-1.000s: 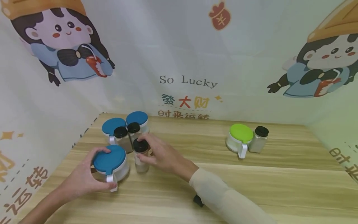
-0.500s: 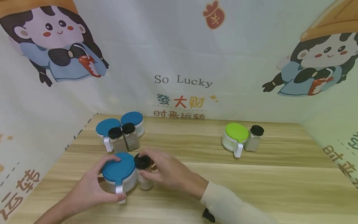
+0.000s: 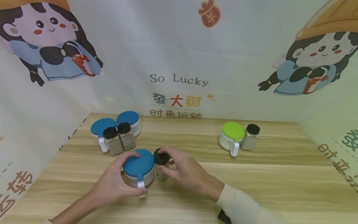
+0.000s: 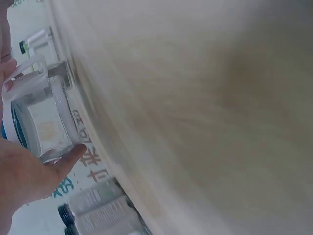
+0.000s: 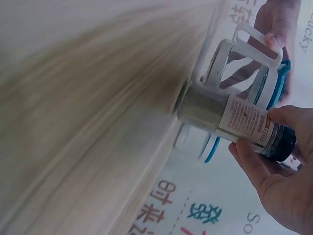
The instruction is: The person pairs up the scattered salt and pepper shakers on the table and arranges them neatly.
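Observation:
In the head view my left hand (image 3: 114, 183) grips a clear seasoning jar with a blue lid (image 3: 139, 163), fingers at the far side and thumb by its white handle (image 3: 141, 185). Its handle and clear wall also show in the left wrist view, where the seasoning jar (image 4: 46, 120) stands close to the wood. Just right of it, my right hand (image 3: 193, 172) holds a spice bottle with a black cap (image 3: 161, 158). A printed label on the spice bottle (image 5: 244, 120) faces the right wrist camera, with thumb and fingers around its upper part. Both containers stand upright, side by side.
At the back left are two blue-lidded jars (image 3: 103, 126) (image 3: 127, 118) with two black-capped spice bottles (image 3: 113, 143) (image 3: 127, 138) before them. A green-lidded jar (image 3: 233, 132) and another spice bottle (image 3: 250, 138) stand at the back right. A printed cloth (image 3: 179, 46) hangs behind the wooden table (image 3: 268, 180).
Both hands have carried the blue-lidded seasoning jar and the spice bottle rightward, away from the back-left group. The jar and bottle have come closer together. The head view has turned slightly right.

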A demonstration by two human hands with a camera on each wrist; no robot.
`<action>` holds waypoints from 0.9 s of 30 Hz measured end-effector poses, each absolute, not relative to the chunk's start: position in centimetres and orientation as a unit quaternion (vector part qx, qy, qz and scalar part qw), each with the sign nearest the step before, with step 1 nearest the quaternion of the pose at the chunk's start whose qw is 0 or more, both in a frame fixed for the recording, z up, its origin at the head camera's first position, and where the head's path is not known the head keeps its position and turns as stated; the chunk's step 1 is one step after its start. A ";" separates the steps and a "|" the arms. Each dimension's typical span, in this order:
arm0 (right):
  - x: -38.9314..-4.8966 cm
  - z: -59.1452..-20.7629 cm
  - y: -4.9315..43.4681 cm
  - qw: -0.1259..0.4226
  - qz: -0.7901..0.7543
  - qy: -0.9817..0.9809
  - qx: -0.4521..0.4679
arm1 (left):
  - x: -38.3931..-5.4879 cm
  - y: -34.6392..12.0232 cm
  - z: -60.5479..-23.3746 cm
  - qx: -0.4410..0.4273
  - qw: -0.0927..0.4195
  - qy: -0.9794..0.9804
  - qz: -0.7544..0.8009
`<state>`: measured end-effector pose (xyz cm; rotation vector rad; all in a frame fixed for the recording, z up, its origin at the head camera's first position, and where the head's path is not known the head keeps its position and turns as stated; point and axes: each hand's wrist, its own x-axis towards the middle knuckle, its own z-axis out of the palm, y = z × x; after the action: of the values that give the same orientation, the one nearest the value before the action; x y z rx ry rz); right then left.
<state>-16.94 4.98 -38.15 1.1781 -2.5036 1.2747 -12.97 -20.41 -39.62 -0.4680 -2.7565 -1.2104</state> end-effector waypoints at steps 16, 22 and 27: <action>-19.6 -38.4 10.8 0.106 0.455 -0.819 0.334 | -20.4 -13.8 -39.3 -0.215 0.033 -0.869 -0.444; -21.5 -38.4 11.5 0.105 0.475 -0.819 0.304 | -23.3 -13.2 -39.5 -0.247 0.004 -0.845 -0.475; -22.3 -38.4 11.8 0.107 0.479 -0.821 0.293 | -24.2 -12.7 -39.5 -0.244 -0.006 -0.849 -0.469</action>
<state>-22.26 11.80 -38.44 0.8612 -2.4161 1.4084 -24.22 -12.72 -39.49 -0.7681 -2.6764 -1.4787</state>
